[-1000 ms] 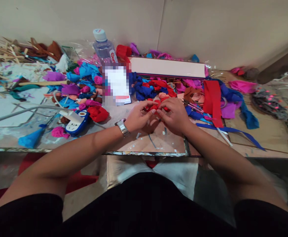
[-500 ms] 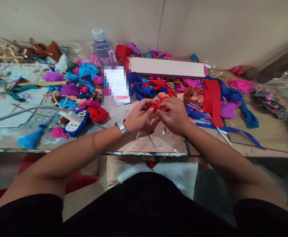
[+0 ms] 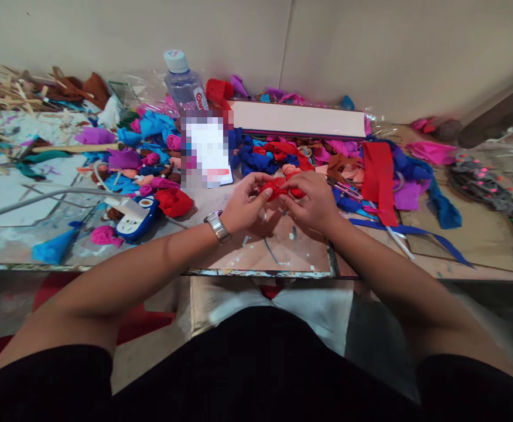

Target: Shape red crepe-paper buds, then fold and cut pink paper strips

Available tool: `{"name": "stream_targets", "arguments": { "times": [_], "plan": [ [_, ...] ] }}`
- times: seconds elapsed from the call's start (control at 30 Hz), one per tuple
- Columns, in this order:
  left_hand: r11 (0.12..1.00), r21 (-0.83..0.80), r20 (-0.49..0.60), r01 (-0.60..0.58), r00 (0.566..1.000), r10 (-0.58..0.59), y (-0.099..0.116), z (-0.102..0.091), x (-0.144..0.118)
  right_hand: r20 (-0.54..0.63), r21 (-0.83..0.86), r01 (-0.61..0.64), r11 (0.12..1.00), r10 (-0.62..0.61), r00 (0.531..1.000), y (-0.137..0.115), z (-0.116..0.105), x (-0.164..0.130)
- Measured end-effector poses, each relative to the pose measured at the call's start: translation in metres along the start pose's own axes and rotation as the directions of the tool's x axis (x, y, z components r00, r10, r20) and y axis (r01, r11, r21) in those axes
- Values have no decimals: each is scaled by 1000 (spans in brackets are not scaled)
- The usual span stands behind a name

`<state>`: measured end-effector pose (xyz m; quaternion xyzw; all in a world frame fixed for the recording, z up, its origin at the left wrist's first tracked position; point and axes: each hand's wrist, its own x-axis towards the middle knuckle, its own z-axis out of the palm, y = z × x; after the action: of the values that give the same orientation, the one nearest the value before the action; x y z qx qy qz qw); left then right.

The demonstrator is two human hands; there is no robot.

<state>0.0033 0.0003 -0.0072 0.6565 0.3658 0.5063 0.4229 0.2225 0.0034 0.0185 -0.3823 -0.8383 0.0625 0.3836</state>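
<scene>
Evidently only partly shaped, a small red fabric piece (image 3: pixel 278 187) is pinched just above the counter (image 3: pixel 283 249) at mid-frame between the closed left hand (image 3: pixel 243 208) and right hand (image 3: pixel 311 202), with many loose scraps (image 3: pixel 256 161) left unworked behind.

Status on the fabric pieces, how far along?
Done: small bunched pieces lie at left, a red one and a pink one among them. In hand: left hand and right hand both grip a red piece over the table. Left: loose scraps, including a flat red strip, still unworked.
</scene>
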Motion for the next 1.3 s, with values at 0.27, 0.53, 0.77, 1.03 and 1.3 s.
{"name": "stream_targets", "arguments": {
  "times": [0.27, 0.53, 0.77, 1.03, 1.3],
  "plan": [
    [999, -27, -13, 38, 999, -38, -3, 1, 0, 11, -67, 14, 998, -13, 1000, -2, -3, 1],
    [987, -135, -44, 84, 995, -91, -9, 2, 5, 19, -190, 35, 981, -32, 999, -2, -7, 2],
    [981, -149, -46, 127, 990, -135, -6, 3, 3, 36, -175, 30, 984, -24, 999, -3, -8, 3],
    [986, -122, -14, 111, 993, -114, -7, 2, 3, 39, -139, 30, 990, -25, 999, -7, -7, 1],
    [990, -125, -16, 63, 998, -65, -5, 1, 2, 26, -126, 62, 990, -59, 998, -7, -7, 2]
  ]
}}
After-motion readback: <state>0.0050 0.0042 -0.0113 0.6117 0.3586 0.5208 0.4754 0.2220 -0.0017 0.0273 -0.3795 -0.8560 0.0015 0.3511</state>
